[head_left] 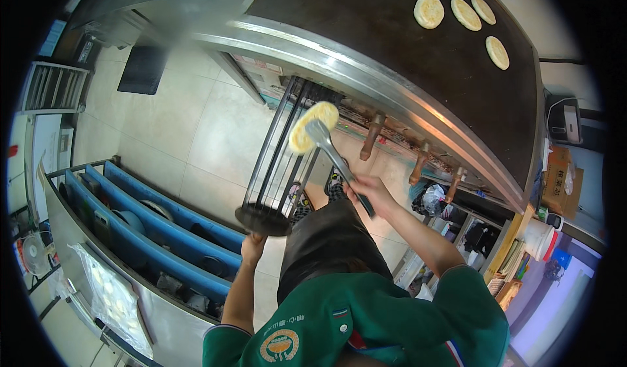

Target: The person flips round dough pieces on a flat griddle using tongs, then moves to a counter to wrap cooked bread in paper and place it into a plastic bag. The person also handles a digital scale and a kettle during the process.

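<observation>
My right hand point(368, 194) is closed round the handle of metal tongs point(336, 157). A pale, lightly browned flatbread point(308, 129) is held in the tips of the tongs, over a pull-out rack of dark metal bars point(266, 164). The rack sticks out from the opening under the griddle and ends in a dark oval front plate point(263, 219). At that plate my left hand point(253, 244) is closed, with its fingers partly hidden beneath it. Several more flatbreads point(429, 11) lie on the dark griddle point(366, 21) above.
The griddle's metal edge point(418, 99) runs across in front of me, with wooden handles point(373, 137) below it. A blue-partitioned bin point(157, 220) stands at left, beside a plastic-covered tray point(108, 295). Shelves point(450, 236) and a cardboard box point(560, 181) are at right.
</observation>
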`<state>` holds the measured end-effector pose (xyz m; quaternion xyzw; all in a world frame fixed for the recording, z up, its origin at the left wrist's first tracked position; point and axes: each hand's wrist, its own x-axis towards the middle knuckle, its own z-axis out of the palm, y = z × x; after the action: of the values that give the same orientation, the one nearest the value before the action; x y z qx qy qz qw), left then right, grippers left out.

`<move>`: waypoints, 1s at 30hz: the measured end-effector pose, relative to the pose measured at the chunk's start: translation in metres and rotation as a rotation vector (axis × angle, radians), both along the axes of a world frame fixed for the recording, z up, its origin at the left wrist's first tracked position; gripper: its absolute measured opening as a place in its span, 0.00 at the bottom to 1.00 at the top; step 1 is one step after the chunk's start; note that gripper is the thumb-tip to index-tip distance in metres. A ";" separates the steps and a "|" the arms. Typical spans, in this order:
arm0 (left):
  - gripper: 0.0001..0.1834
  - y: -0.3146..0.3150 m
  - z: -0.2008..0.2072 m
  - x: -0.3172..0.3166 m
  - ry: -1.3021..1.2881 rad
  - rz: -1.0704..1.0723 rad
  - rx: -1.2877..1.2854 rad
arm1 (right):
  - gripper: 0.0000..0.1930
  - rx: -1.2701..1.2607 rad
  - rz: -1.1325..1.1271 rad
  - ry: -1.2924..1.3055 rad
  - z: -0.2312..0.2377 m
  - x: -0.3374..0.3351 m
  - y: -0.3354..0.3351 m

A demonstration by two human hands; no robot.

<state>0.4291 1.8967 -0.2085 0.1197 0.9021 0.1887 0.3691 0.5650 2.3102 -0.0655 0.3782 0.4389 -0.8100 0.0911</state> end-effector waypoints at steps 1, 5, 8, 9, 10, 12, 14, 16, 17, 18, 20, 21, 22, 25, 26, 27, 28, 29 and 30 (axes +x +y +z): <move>0.22 -0.026 -0.002 0.007 -0.028 -0.055 -0.036 | 0.09 0.014 -0.077 0.015 -0.026 -0.018 0.001; 0.23 -0.104 -0.010 0.032 -0.096 0.005 -0.038 | 0.09 0.074 -0.207 -0.054 -0.096 -0.071 0.027; 0.25 -0.132 -0.017 0.037 -0.135 -0.062 -0.115 | 0.10 0.049 -0.232 -0.066 -0.112 -0.079 0.043; 0.26 -0.137 -0.019 0.037 -0.165 -0.100 -0.126 | 0.10 -0.022 -0.242 -0.065 -0.106 -0.067 0.042; 0.26 -0.140 -0.023 0.037 -0.191 -0.147 -0.156 | 0.10 -0.073 -0.261 -0.075 -0.094 -0.048 0.035; 0.26 -0.143 -0.029 0.035 -0.190 -0.229 -0.106 | 0.10 -0.059 -0.132 -0.169 -0.051 0.001 0.033; 0.26 -0.144 -0.034 0.034 -0.222 -0.114 -0.080 | 0.11 0.015 0.124 -0.274 0.012 0.056 0.046; 0.25 -0.145 -0.038 0.033 -0.161 -0.103 -0.118 | 0.12 0.053 0.086 0.015 0.085 0.099 0.083; 0.25 -0.146 -0.039 0.034 -0.175 -0.130 -0.082 | 0.13 0.100 0.026 0.065 0.118 0.111 0.103; 0.25 -0.145 -0.039 0.034 -0.158 -0.156 -0.095 | 0.15 0.139 -0.127 0.034 0.144 0.117 0.125; 0.26 -0.144 -0.037 0.033 -0.125 -0.202 -0.171 | 0.18 0.193 -0.270 -0.012 0.170 0.100 0.189; 0.26 -0.142 -0.035 0.033 -0.139 -0.157 -0.100 | 0.20 0.202 -0.273 -0.043 0.175 0.084 0.225; 0.27 -0.141 -0.034 0.032 -0.117 -0.089 -0.013 | 0.21 0.254 -0.287 -0.096 0.174 0.065 0.255; 0.29 -0.136 -0.027 0.031 -0.142 -0.009 0.098 | 0.20 0.337 -0.233 -0.077 0.154 -0.005 0.325; 0.29 -0.133 -0.026 0.030 -0.177 0.014 0.068 | 0.19 0.361 -0.197 -0.034 0.145 -0.026 0.334; 0.30 -0.131 -0.023 0.030 -0.197 0.026 0.023 | 0.18 0.410 -0.166 -0.060 0.140 -0.045 0.340; 0.30 -0.126 -0.022 0.029 -0.197 0.039 -0.010 | 0.18 0.413 -0.123 0.036 0.136 -0.058 0.339; 0.29 -0.120 -0.021 0.029 -0.182 0.030 -0.091 | 0.18 0.469 -0.170 -0.011 0.135 -0.067 0.331; 0.29 -0.115 -0.020 0.028 -0.141 0.009 -0.085 | 0.17 0.450 -0.180 0.073 0.136 -0.069 0.316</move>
<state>0.4574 1.7813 -0.2282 0.0863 0.8817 0.1598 0.4355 0.4957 2.6260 0.0703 0.3972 0.5755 -0.7099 -0.0840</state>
